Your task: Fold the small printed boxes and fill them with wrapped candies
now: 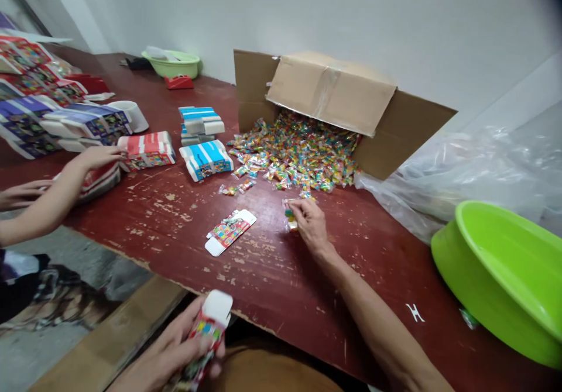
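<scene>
Apparently, the right hand [311, 222] pinches clear-wrapped colourful sweets [291, 223] at the dark-red bench [272, 281]; a loose grip could drop them. The left hand [175, 345] grips a small printed cardboard box [211, 326] near the edge; overtight fingers might crush it.

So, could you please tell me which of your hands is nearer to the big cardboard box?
Right: the right hand is just in front of candies spilling from the cardboard box; the left hand is farther, beyond the table's near edge.
</scene>
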Available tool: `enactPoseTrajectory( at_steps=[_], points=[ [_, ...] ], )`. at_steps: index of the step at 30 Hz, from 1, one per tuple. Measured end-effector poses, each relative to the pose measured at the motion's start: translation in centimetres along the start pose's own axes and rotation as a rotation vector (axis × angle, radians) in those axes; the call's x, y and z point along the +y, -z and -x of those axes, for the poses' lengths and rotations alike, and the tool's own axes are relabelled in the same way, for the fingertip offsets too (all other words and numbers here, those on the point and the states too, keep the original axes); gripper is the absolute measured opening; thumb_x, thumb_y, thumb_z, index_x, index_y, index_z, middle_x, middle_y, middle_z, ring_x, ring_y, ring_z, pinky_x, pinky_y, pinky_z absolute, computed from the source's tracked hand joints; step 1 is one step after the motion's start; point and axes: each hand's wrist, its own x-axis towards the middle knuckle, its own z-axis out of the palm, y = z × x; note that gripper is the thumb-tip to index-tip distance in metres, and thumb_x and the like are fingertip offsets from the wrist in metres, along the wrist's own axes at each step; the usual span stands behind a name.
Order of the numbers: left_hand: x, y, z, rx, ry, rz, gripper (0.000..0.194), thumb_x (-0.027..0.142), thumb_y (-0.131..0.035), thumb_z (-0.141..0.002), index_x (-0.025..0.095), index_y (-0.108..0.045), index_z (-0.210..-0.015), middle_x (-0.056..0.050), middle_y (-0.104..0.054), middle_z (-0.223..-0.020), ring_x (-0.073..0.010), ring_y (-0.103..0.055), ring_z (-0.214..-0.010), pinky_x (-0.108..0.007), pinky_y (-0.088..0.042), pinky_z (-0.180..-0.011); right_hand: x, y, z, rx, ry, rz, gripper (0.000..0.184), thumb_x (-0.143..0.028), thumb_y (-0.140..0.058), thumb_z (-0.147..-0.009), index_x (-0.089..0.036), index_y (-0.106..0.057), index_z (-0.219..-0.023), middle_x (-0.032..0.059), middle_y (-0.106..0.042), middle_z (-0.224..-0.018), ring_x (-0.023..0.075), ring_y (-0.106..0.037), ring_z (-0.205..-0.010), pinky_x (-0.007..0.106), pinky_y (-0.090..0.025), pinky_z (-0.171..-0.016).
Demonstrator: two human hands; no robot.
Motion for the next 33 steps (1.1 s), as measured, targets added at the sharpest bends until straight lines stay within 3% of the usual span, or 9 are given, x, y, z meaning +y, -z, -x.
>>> enactPoseTrajectory(
  at_steps=[4,9,16,19,22,26,29,31,33],
  points=[
    [2.6,-4.0,-1.9,-0.007,-0.224,0.038,0.036,0.038,-0.069,-0.083,0.023,-0.052,-0.111,-0.001,-0.066,-0.081,-0.0118,-0.060,-0.055,-0.023,-0.045,-0.054,-3.8,-0.1,1.8,-0.105,-0.244,-0.336,0.035,-0.050,-0.062,-0.085,-0.016,-0.070,-0.084,0.0013,-0.065,-0.067,0.0117,-0.053,-0.052,0.025,-0.045,-0.052],
    [3.4,-6.2,-3.4,-0.071,-0.318,0.058,0.038,0.030,-0.065,-0.083,0.022,-0.046,-0.115,0.002,-0.063,-0.079,-0.0101,-0.057,-0.051,-0.023,-0.045,-0.052,-7.8,-1.6,5.8,-0.175,-0.283,-0.542,0.028,-0.045,-0.070,-0.080,-0.017,-0.071,-0.083,0.0005,-0.067,-0.070,0.0117,-0.056,-0.057,0.024,-0.046,-0.056],
    [3.0,-6.4,-3.5,-0.055,-0.372,0.117,0.042,0.031,-0.068,-0.083,0.021,-0.046,-0.117,0.002,-0.065,-0.080,-0.0106,-0.060,-0.054,-0.022,-0.047,-0.053,-8.8,-2.3,8.7,-0.172,-0.067,-0.336,0.016,-0.035,-0.063,-0.088,-0.022,-0.073,-0.084,0.0038,-0.069,-0.081,0.0186,-0.061,-0.078,0.033,-0.049,-0.078],
    [3.6,-6.1,-3.4,-0.001,-0.322,0.257,0.044,0.047,-0.064,-0.085,0.019,-0.049,-0.115,-0.002,-0.068,-0.077,-0.0140,-0.063,-0.053,-0.025,-0.050,-0.051,-8.4,-1.8,8.9,-0.255,-0.042,-0.366,0.022,-0.040,-0.060,-0.091,-0.024,-0.074,-0.084,0.0063,-0.067,-0.102,0.0212,-0.060,-0.101,0.035,-0.046,-0.092],
    [4.3,-5.9,-3.2,0.015,-0.250,0.349,0.056,0.065,-0.055,-0.085,0.015,-0.055,-0.110,-0.006,-0.070,-0.072,-0.0173,-0.064,-0.049,-0.028,-0.052,-0.049,-7.9,-1.6,8.8,-0.351,-0.300,-0.625,0.028,-0.046,-0.058,-0.093,-0.023,-0.072,-0.102,0.0058,-0.067,-0.109,0.0182,-0.062,-0.095,0.030,-0.051,-0.081],
    [4.3,-6.2,-3.2,0.032,-0.300,0.328,0.058,0.054,-0.060,-0.086,0.018,-0.049,-0.130,-0.003,-0.069,-0.069,-0.0169,-0.063,-0.048,-0.026,-0.051,-0.044,-8.1,-1.9,8.8,-0.622,-0.537,-0.917,0.041,-0.043,-0.076,-0.079,-0.021,-0.066,-0.113,0.0036,-0.069,-0.098,0.0094,-0.056,-0.061,0.021,-0.047,-0.055],
    [3.8,-6.5,-3.5,0.056,-0.373,0.279,0.054,0.044,-0.065,-0.085,0.019,-0.050,-0.130,-0.003,-0.068,-0.076,-0.0170,-0.064,-0.057,-0.023,-0.051,-0.043,-8.7,-2.1,9.0,-0.714,-0.588,-0.929,0.043,-0.040,-0.082,-0.072,-0.021,-0.068,-0.107,0.0010,-0.068,-0.090,0.0068,-0.051,-0.053,0.019,-0.044,-0.048],
    [3.5,-6.5,-3.8,0.081,-0.394,0.275,0.052,0.042,-0.068,-0.083,0.020,-0.050,-0.127,-0.003,-0.068,-0.079,-0.0174,-0.065,-0.059,-0.022,-0.051,-0.042,-8.8,-2.2,9.2,-0.661,-0.569,-0.884,0.035,-0.043,-0.082,-0.071,-0.019,-0.069,-0.093,-0.0004,-0.066,-0.082,0.0075,-0.051,-0.051,0.020,-0.044,-0.047],
    [3.4,-6.2,-4.0,0.061,-0.363,0.313,0.053,0.045,-0.067,-0.085,0.021,-0.047,-0.128,-0.002,-0.068,-0.077,-0.0173,-0.065,-0.054,-0.024,-0.051,-0.042,-8.6,-2.3,9.3,-0.555,-0.439,-0.791,0.029,-0.046,-0.077,-0.076,-0.019,-0.069,-0.082,0.0005,-0.066,-0.079,0.0088,-0.052,-0.050,0.022,-0.044,-0.048]
  ],
)
